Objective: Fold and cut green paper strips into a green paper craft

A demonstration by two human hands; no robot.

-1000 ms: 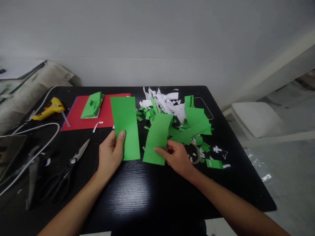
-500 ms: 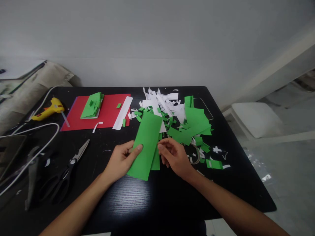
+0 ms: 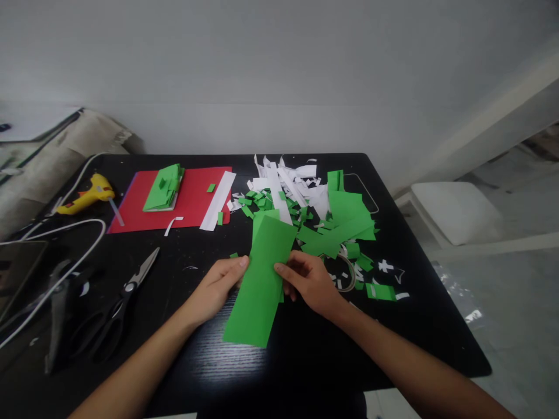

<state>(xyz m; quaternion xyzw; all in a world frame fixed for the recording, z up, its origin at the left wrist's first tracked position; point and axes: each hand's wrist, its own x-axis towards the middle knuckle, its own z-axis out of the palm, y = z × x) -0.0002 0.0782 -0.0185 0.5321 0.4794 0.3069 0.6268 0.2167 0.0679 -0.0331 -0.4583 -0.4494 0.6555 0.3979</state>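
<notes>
Between my hands is a long strip of green paper (image 3: pixel 261 285), tilted with its top toward the right. A second green piece (image 3: pixel 267 215) shows behind its upper part. My left hand (image 3: pixel 222 282) is closed at the left edge, thumb on top and the other fingers mostly hidden behind the paper. My right hand (image 3: pixel 308 279) pinches the right edge between thumb and fingers. Just beyond the paper lies a heap of small green and white paper scraps (image 3: pixel 301 201).
Black-handled scissors (image 3: pixel 126 291) lie open at the left, below a yellow glue gun (image 3: pixel 89 195). Red sheet (image 3: pixel 192 201) bears a folded green paper stack (image 3: pixel 163 187) and a white strip (image 3: pixel 218 201). A tape roll (image 3: pixel 349 273) sits right of my right hand.
The front green strip has shifted down and to the right, exposing more of the green piece behind it. My right thumb now lies on its right edge.
</notes>
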